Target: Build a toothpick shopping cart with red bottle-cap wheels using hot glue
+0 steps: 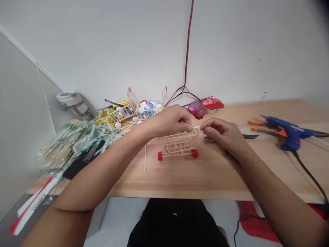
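A miniature shopping cart (179, 145) built from pale wooden sticks stands on red wheels on the wooden desk (213, 178). My left hand (169, 120) grips its top rim from above. At the cart's upper right corner, a thin wooden stick (196, 127) pokes out between the two hands. My right hand (221, 135) pinches that stick's end with thumb and forefinger. A single loose stick (145, 157) lies on the desk under my left forearm, left of the cart.
Two similar stick carts (149, 111) holding bottle caps stand behind, beside wrapped sticks (69, 144). A blue glue gun (285, 132) and orange-handled pliers (259, 125) lie right. A pink cup (196, 109), red dish (212, 104) and hanging wire (187, 51) stand at the back.
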`<move>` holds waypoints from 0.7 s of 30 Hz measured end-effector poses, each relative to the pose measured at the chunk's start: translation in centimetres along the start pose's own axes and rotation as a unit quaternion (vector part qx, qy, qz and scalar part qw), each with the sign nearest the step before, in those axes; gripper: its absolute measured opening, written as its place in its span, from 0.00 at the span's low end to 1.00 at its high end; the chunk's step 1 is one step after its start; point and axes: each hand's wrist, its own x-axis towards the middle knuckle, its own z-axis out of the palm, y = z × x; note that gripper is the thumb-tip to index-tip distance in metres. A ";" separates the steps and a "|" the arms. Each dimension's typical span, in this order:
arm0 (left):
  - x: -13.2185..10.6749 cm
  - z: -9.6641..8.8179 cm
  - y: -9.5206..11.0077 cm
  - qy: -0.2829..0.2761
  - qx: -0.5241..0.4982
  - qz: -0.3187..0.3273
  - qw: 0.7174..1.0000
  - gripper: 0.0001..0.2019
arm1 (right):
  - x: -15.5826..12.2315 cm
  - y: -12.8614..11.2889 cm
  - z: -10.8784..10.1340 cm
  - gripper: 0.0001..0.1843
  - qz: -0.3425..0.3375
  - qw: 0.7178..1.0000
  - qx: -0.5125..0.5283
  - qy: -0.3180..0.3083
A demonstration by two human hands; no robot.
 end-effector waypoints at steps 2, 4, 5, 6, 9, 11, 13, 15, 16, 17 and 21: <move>0.0 0.0 0.0 0.000 -0.001 0.003 1.000 0.07 | 0.0 -0.1 0.3 0.10 0.003 1.000 0.012 -0.019; -0.1 0.0 0.0 -0.002 0.000 0.001 1.000 0.07 | -0.1 -0.2 0.5 0.10 -0.001 0.999 0.015 -0.035; -0.1 0.0 0.0 -0.004 0.002 -0.001 1.000 0.08 | -0.1 -0.3 0.6 0.10 -0.005 0.999 0.015 -0.040; -0.1 0.0 0.1 -0.005 0.005 -0.004 1.000 0.08 | -0.1 -0.4 0.7 0.10 -0.009 0.999 0.013 -0.041; 0.0 0.0 0.1 -0.003 0.017 -0.010 1.000 0.08 | -0.1 -0.4 0.9 0.10 -0.015 0.999 0.007 -0.038; 0.0 0.0 0.2 -0.001 0.019 -0.010 1.000 0.08 | -0.1 -0.4 1.0 0.10 -0.016 0.999 0.003 -0.037; 0.0 0.0 0.2 -0.003 0.013 -0.010 1.000 0.08 | -0.2 -0.3 1.0 0.10 -0.017 0.999 0.001 -0.041; -0.2 0.0 0.3 -0.004 0.003 -0.010 1.000 0.09 | -0.2 -0.1 1.1 0.10 -0.018 0.999 0.002 -0.048; -0.2 -0.1 0.4 -0.004 -0.002 -0.010 1.000 0.08 | -0.2 -0.1 1.2 0.10 -0.018 0.999 0.002 -0.051; -0.3 -0.1 0.4 -0.003 -0.007 -0.008 1.000 0.08 | -0.2 0.0 1.2 0.10 -0.018 0.998 0.004 -0.054; -0.4 -0.1 0.3 -0.006 -0.015 -0.001 1.000 0.08 | -0.3 0.1 1.2 0.11 -0.021 0.998 0.015 -0.054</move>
